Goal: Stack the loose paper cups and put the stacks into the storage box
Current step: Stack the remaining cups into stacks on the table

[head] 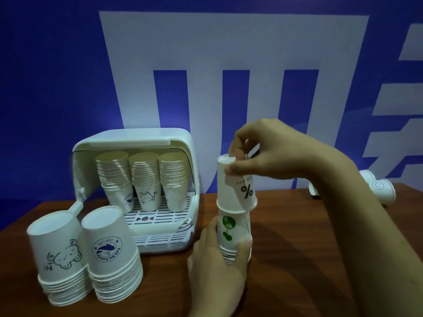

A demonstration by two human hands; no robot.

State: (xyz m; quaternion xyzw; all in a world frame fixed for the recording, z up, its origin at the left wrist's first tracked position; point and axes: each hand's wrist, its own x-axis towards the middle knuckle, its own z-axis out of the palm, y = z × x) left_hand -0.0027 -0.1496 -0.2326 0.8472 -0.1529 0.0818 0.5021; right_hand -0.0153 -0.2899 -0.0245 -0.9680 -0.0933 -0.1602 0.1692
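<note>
My left hand (217, 266) grips an upside-down stack of paper cups (233, 234) with a green plant print, standing on the wooden table. My right hand (270, 152) holds an inverted cup with a % mark (235, 188) by its base, resting on top of that stack. The white storage box (137, 143) stands open at the back left with three upright cup stacks (144, 177) inside on its slatted rack. Two upside-down stacks, a bear-print stack (59, 257) and a blue-stamp stack (112, 255), stand at the front left.
Loose white cups (382, 191) lie on their sides at the far right, partly hidden behind my right forearm. A blue and white wall closes the back. The brown table (297, 259) runs across the whole view.
</note>
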